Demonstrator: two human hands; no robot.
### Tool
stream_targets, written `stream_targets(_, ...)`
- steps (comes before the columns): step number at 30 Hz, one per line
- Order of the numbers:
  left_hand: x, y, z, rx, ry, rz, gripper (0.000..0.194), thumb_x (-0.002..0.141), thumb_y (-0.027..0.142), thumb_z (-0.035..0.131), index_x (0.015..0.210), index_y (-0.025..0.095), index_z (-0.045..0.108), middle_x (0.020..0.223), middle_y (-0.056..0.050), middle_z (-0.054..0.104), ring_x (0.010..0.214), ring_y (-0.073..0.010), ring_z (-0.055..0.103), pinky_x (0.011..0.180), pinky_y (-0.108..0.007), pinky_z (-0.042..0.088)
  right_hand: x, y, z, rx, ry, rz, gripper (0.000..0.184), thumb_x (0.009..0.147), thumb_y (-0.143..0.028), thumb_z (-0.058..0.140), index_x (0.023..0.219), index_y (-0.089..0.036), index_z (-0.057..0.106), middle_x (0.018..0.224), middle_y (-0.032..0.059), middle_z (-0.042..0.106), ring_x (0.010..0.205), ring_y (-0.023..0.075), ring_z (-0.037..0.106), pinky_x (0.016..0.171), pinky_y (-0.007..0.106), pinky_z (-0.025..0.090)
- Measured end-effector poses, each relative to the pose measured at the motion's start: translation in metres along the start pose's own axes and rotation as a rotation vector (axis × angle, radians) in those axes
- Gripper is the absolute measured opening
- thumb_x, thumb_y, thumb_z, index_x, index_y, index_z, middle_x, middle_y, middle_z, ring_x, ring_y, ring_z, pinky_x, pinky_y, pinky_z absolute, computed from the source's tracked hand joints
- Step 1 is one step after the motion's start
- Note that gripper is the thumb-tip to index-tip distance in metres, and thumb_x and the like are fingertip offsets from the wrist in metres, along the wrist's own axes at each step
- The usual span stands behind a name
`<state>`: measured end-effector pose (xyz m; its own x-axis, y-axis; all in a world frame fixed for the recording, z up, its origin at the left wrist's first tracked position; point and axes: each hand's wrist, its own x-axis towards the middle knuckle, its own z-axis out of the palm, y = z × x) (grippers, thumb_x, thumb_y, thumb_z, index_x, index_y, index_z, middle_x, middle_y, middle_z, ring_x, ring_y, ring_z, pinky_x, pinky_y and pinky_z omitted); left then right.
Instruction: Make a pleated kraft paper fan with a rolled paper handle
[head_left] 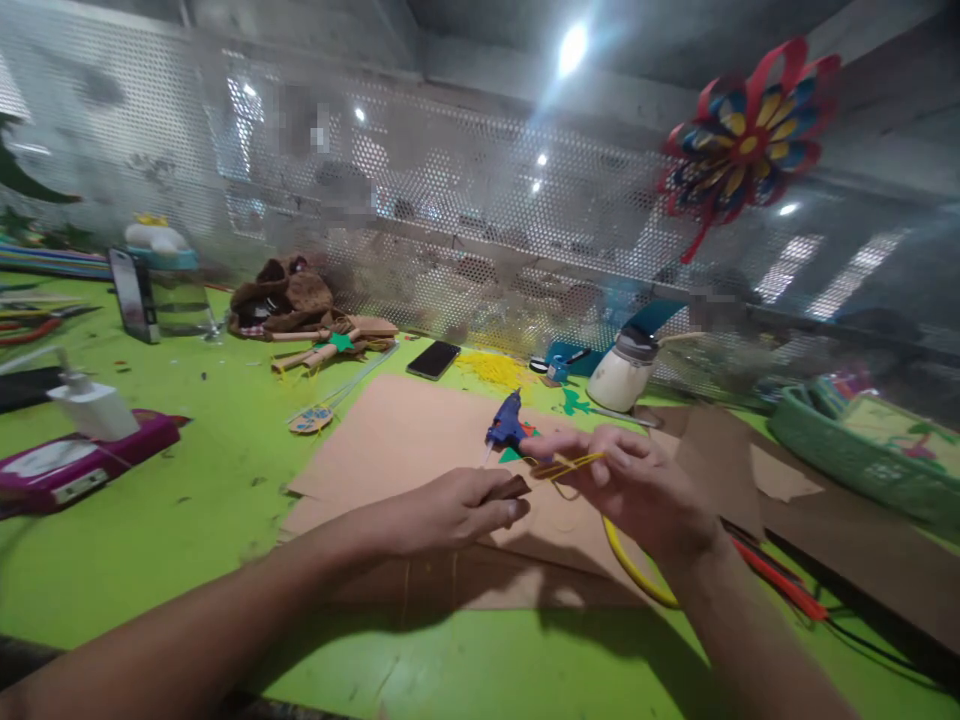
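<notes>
My left hand is over the brown cardboard sheets, its thumb and fingers closed around a small dark brown piece. What the piece is made of, I cannot tell. To the right, my right hand pinches thin yellow strands that stretch toward the left hand. Just beyond both hands, a blue glue gun lies on the cardboard with small green scraps beside it. Under my right wrist curves a yellow band, partly hidden.
At the left stand a purple power strip, a jar and a propped phone. Farther back lie a black phone, yellow shreds and a white jar. A green basket and a red-handled tool are at the right.
</notes>
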<state>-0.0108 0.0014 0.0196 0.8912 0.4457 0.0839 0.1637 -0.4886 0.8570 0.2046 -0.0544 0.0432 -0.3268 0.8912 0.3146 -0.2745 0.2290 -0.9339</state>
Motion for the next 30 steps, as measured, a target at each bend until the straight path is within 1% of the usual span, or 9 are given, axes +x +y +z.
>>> stream_targets(2,-0.001,0.004,0.001,0.049,-0.012,0.007,0.029,0.096,0.041,0.037,0.078,0.019,0.042,0.072,0.003,0.039,0.066,-0.0117,0.039,0.061,-0.024,0.032,0.001,0.001,0.009,0.021,-0.009,0.014,0.024,0.089,-0.033,0.059,0.070,-0.022,0.065,0.066,0.0020,0.061,0.069,0.0187,0.058,0.077,0.038,0.044)
stream_targets(4,-0.002,0.010,0.001,0.096,-0.030,-0.002,0.029,0.096,0.041,0.037,0.078,0.019,0.043,0.070,0.003,0.041,0.065,-0.0119,0.040,0.060,-0.024,0.032,0.000,-0.002,0.015,-0.069,0.072,0.031,0.026,0.091,-0.030,0.057,0.067,-0.020,0.062,0.056,-0.0016,0.052,0.057,0.0148,0.051,0.069,0.034,0.042)
stream_targets(6,-0.003,0.015,0.000,0.128,-0.038,-0.014,0.028,0.096,0.040,0.037,0.078,0.019,0.044,0.069,0.003,0.044,0.063,-0.0119,0.041,0.060,-0.024,0.032,-0.002,-0.007,0.017,-0.176,0.187,0.033,0.027,0.090,-0.027,0.059,0.064,-0.019,0.060,0.056,-0.0024,0.048,0.055,0.0127,0.045,0.060,0.030,0.037)
stream_targets(8,-0.003,0.018,-0.001,0.156,-0.027,-0.026,0.027,0.097,0.037,0.036,0.081,0.019,0.047,0.071,0.002,0.048,0.063,-0.0126,0.044,0.061,-0.024,0.033,-0.004,-0.013,0.017,-0.195,0.272,0.019,0.027,0.088,-0.026,0.061,0.061,-0.019,0.057,0.056,-0.0029,0.046,0.054,0.0118,0.040,0.055,0.029,0.032)
stream_targets(14,-0.002,0.024,-0.001,0.253,-0.008,-0.043,0.029,0.098,0.038,0.033,0.088,0.018,0.051,0.077,-0.001,0.055,0.067,-0.0142,0.048,0.063,-0.025,0.033,-0.004,-0.027,0.013,-0.130,0.401,-0.089,0.026,0.081,-0.022,0.062,0.056,-0.020,0.055,0.051,-0.0038,0.039,0.051,0.0117,0.036,0.053,0.029,0.031)
stream_targets(19,0.001,0.025,-0.004,0.183,-0.008,-0.001,0.031,0.098,0.041,0.033,0.094,0.017,0.053,0.088,-0.003,0.056,0.075,-0.0151,0.049,0.068,-0.026,0.036,0.000,-0.034,0.012,-0.215,0.435,-0.129,0.028,0.082,-0.024,0.059,0.055,-0.022,0.051,0.053,-0.0032,0.037,0.053,0.0133,0.039,0.053,0.031,0.034)
stream_targets(22,0.003,0.024,-0.005,0.054,-0.024,-0.024,0.029,0.097,0.042,0.036,0.088,0.018,0.050,0.075,0.001,0.049,0.065,-0.0124,0.043,0.061,-0.025,0.036,0.003,-0.038,0.013,-0.260,0.424,-0.129,0.030,0.083,-0.026,0.059,0.054,-0.022,0.050,0.052,-0.0039,0.037,0.051,0.0123,0.039,0.057,0.032,0.038)
stream_targets(25,0.005,0.026,-0.005,-0.041,-0.079,-0.077,0.035,0.097,0.046,0.032,0.074,0.020,0.040,0.060,0.006,0.035,0.052,-0.0098,0.031,0.051,-0.024,0.030,0.009,-0.043,0.010,-0.258,0.413,-0.123,0.029,0.082,-0.024,0.059,0.054,-0.022,0.052,0.052,-0.0038,0.040,0.051,0.0112,0.040,0.059,0.032,0.039)
stream_targets(30,0.006,0.031,-0.004,-0.127,-0.049,-0.080,0.036,0.097,0.046,0.035,0.071,0.020,0.036,0.058,0.007,0.032,0.049,-0.0083,0.030,0.047,-0.022,0.028,0.020,-0.052,-0.001,-0.187,0.409,-0.083,0.025,0.078,-0.022,0.064,0.055,-0.021,0.053,0.055,-0.0036,0.043,0.048,0.0096,0.041,0.057,0.031,0.041)
